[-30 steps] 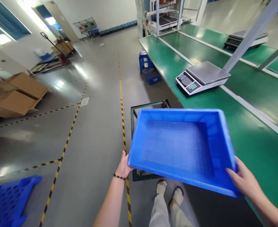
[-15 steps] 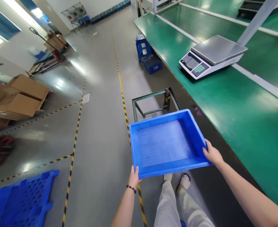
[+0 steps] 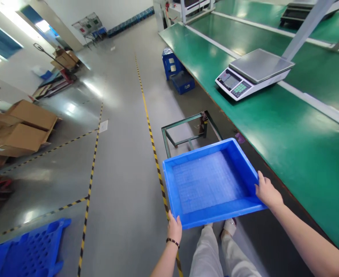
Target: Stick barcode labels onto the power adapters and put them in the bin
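Note:
A shallow blue plastic bin (image 3: 210,182) with nothing inside is held up in front of my legs, slightly tilted. My left hand (image 3: 174,227), with a dark beaded bracelet at the wrist, grips its near left corner. On the right side wall, my right hand (image 3: 269,191) is closed over the rim, thumb inside. Just beyond the bin stands a low metal frame (image 3: 183,122), partly covered by the bin's far edge. I cannot tell whether the bin touches the frame.
A green workbench (image 3: 296,154) with a weighing scale (image 3: 256,73) runs along the right. Under its edge sit a blue stool (image 3: 171,63) and a blue crate (image 3: 183,82). Cardboard boxes (image 3: 28,127) and a blue pallet (image 3: 34,246) lie left, past striped floor tape (image 3: 149,129).
Both hands and the bin have shifted a little right and downward in the view. The grip on the bin is the same.

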A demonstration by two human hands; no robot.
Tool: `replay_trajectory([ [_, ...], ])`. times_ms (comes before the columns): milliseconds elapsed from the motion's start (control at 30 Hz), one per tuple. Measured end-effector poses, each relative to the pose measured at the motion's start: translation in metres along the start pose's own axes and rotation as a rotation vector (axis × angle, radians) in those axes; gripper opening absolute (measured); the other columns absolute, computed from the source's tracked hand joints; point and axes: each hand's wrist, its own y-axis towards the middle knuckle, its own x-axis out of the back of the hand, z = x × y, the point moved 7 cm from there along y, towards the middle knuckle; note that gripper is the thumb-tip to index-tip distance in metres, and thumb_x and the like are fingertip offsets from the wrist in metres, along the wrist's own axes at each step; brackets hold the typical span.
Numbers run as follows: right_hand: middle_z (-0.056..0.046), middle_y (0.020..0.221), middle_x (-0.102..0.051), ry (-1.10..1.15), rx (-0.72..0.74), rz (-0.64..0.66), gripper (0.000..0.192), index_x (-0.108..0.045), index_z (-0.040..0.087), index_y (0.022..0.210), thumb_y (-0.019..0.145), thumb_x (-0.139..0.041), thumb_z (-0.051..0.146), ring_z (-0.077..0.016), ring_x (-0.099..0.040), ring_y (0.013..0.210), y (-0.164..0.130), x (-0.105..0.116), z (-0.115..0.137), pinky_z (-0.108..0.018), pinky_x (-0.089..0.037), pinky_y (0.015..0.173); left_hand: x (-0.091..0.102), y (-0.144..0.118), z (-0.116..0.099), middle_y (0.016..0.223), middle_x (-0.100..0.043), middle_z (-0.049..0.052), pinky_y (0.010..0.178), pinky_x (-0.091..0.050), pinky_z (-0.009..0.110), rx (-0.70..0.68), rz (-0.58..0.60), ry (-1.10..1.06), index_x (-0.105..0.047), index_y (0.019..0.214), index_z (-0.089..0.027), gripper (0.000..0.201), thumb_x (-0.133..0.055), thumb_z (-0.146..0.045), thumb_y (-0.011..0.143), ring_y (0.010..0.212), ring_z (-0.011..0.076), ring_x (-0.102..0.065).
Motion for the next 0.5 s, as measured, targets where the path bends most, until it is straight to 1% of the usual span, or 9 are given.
replay_trajectory([
  [33,-0.028,0.127,-0.047,-0.018,0.017,-0.027,0.056,-0.028,0.003,0.140,0.089,-0.033,0.026,-0.0322,-0.059,0.099,-0.002,0.004,0.001,-0.042,-0.049,0.075,-0.003,-0.002,-0.001,0.124,-0.055,0.025,0.096,-0.041,0.034,-0.008,0.006,0.017,-0.021,0.135,-0.004,0.050,-0.035,-0.024,0.091,0.115,0.0270,-0.056],
  [100,-0.026,0.135,-0.041,-0.048,0.057,-0.069,0.053,-0.033,0.004,0.138,0.088,-0.033,0.019,-0.0327,-0.050,0.114,-0.007,0.010,0.002,-0.045,-0.043,0.088,-0.009,-0.005,-0.002,0.123,-0.055,0.026,0.096,-0.042,0.034,-0.025,0.024,0.047,-0.023,0.133,-0.002,0.049,-0.034,-0.024,0.090,0.115,0.0274,-0.056],
  [167,-0.022,0.139,-0.039,-0.072,0.080,-0.097,0.052,-0.036,0.007,0.138,0.087,-0.031,0.013,-0.0330,-0.043,0.120,-0.011,0.015,0.002,-0.048,-0.037,0.095,-0.015,-0.008,-0.002,0.124,-0.055,0.026,0.096,-0.042,0.033,-0.039,0.042,0.077,-0.025,0.131,-0.002,0.047,-0.032,-0.023,0.091,0.116,0.0274,-0.055],
  [300,-0.018,0.143,-0.037,-0.093,0.078,-0.120,0.054,-0.038,0.009,0.138,0.085,-0.028,0.007,-0.0339,-0.034,0.128,-0.013,0.023,0.003,-0.055,-0.025,0.102,-0.020,-0.009,0.000,0.123,-0.056,0.024,0.093,-0.044,0.033,-0.061,0.068,0.142,-0.027,0.130,-0.005,0.044,-0.028,-0.027,0.092,0.112,0.0273,-0.057],
  [400,-0.017,0.145,-0.033,-0.074,0.069,-0.102,0.055,-0.040,0.008,0.137,0.083,-0.028,0.005,-0.0340,-0.029,0.132,-0.009,0.025,0.010,-0.056,-0.018,0.105,-0.016,-0.007,0.000,0.112,-0.063,0.023,0.089,-0.048,0.040,-0.064,0.077,0.215,-0.031,0.129,-0.009,0.043,-0.027,-0.030,0.092,0.104,0.0307,-0.062],
  [467,-0.017,0.146,-0.031,-0.043,0.053,-0.082,0.056,-0.040,0.008,0.137,0.082,-0.030,0.004,-0.0352,-0.027,0.133,-0.010,0.026,0.015,-0.058,-0.016,0.105,-0.012,-0.005,-0.008,0.101,-0.068,0.018,0.085,-0.050,0.045,-0.096,0.097,0.279,-0.038,0.127,-0.015,0.042,-0.034,-0.036,0.091,0.098,0.0332,-0.064],
  [500,-0.018,0.147,-0.029,-0.021,0.047,-0.071,0.057,-0.040,0.008,0.137,0.081,-0.031,0.005,-0.0357,-0.024,0.134,-0.012,0.027,0.018,-0.059,-0.013,0.105,-0.011,-0.004,-0.015,0.098,-0.068,0.015,0.083,-0.051,0.046,-0.133,0.118,0.313,-0.042,0.125,-0.019,0.040,-0.040,-0.039,0.090,0.097,0.0325,-0.064],
])
